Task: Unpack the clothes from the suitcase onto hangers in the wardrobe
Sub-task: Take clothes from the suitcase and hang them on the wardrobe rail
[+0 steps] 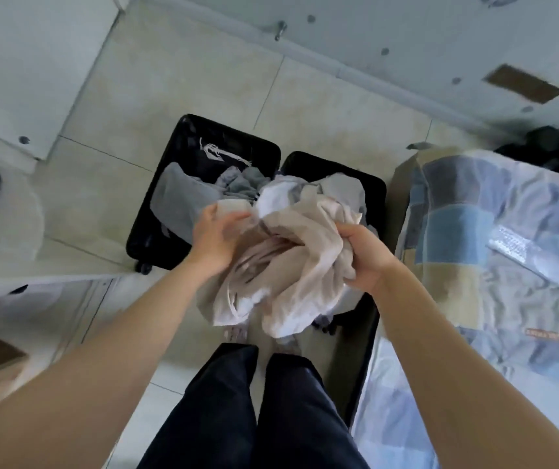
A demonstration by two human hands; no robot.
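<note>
A black suitcase [156, 228] lies open on the tiled floor in front of me, with grey clothes [176, 198] bunched in its left half. Above it I hold a crumpled beige garment [288, 265]. My right hand [362, 258] grips a bunch of its fabric at the right side. My left hand [217, 235] holds the garment's left edge, fingers curled into the cloth. The garment hangs down and hides most of the suitcase's right half.
A bed with a blue and beige patchwork quilt [494, 238] stands at the right, a dark pile [549, 147] behind it. White wardrobe panels [17, 79] are at the left and a white wall [406, 45] at the back. My dark-trousered legs [254, 407] are below.
</note>
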